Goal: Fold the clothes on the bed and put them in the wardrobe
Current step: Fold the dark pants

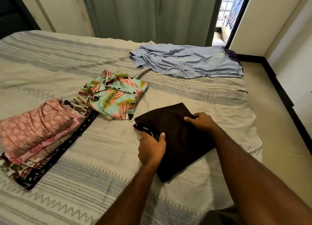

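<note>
Hands (pixel 152 147) on dark garment (pixel 179 137), floral shirt (pixel 113 94) beside

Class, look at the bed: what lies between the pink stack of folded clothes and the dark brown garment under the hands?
Head view: only bare striped bedspread separates the pink stack from the dark brown garment. The leaf-print shirt sits farther back.

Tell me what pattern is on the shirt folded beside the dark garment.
The folded shirt has a tropical leaf print, pink and green on turquoise, clear in the head view.

Two hands (pixel 152 148), one dark garment (pixel 177 140), one floral shirt (pixel 111 94), one blue shirt (pixel 185 61), perhaps four stacked folded pieces (pixel 37 131).
</note>
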`<state>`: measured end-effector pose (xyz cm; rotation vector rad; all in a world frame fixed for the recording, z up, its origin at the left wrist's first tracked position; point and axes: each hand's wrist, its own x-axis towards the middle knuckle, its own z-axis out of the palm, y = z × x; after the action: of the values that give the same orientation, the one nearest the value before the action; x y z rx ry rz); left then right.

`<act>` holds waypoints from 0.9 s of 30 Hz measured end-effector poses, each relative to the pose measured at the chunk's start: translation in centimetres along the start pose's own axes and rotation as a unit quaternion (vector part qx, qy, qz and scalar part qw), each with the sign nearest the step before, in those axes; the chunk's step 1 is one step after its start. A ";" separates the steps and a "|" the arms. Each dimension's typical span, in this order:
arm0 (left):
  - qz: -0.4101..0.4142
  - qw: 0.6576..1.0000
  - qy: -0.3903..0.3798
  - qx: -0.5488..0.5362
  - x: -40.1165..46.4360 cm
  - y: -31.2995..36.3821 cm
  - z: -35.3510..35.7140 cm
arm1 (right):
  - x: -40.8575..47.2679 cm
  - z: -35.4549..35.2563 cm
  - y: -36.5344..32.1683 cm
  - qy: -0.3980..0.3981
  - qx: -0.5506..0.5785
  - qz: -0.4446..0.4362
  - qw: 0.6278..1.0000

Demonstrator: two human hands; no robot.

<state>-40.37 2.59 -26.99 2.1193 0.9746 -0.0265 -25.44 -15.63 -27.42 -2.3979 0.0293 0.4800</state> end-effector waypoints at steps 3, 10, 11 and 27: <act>0.003 0.999 0.046 -0.028 -1.2 0.4 1.1 | 0.3 0.3 0.5 -0.009 0.028 0.013 0.999; -0.010 0.978 0.051 -0.204 2.4 -1.1 1.0 | 0.6 -0.3 0.6 -0.044 0.171 0.015 0.984; 0.005 0.974 0.046 -0.221 3.2 -1.4 0.6 | 0.7 -0.3 0.4 -0.043 0.195 0.008 0.980; 0.257 0.956 -0.043 -0.135 24.4 7.9 -23.1 | 5.3 4.6 -21.7 0.128 0.483 -0.130 0.857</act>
<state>-24.62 30.25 -13.72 2.0331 0.3298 0.2576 -18.88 4.50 -18.93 -1.4154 0.0484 -0.0209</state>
